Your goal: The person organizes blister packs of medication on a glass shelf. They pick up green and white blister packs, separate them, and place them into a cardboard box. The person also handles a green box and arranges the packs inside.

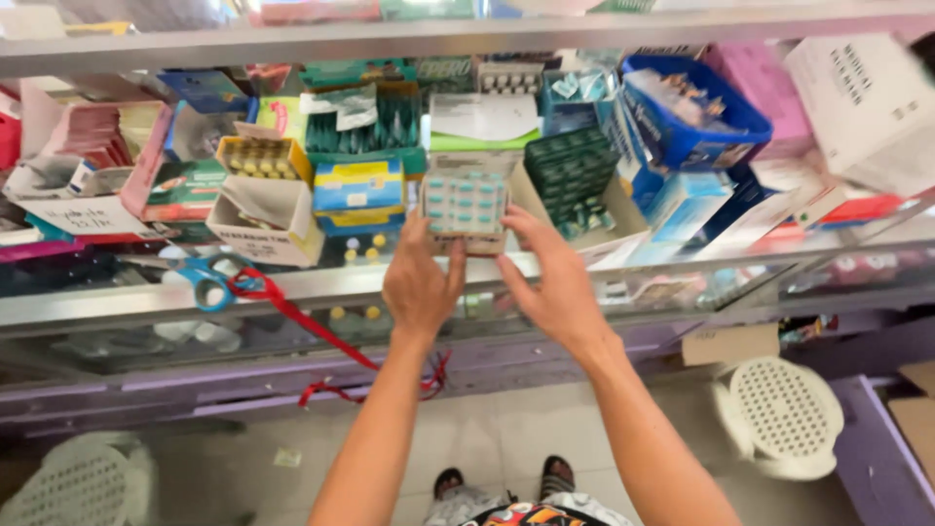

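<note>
My left hand (421, 278) and my right hand (550, 278) reach up to a glass shelf (331, 284) crowded with medicine boxes. Between them is a blister strip of teal and white capsules (466, 205), standing at the open front of a cardboard box. My left fingers touch the strip's lower left edge; my right fingers curl against its right side. Whether both hands actually grip it is hard to tell.
Blue-handled scissors (206, 278) tied to a red ribbon (321, 336) lie on the shelf's left. A blue tub (696, 112) of packets and many boxes fill the shelf. White plastic stools (784, 414) stand on the floor at the right and lower left.
</note>
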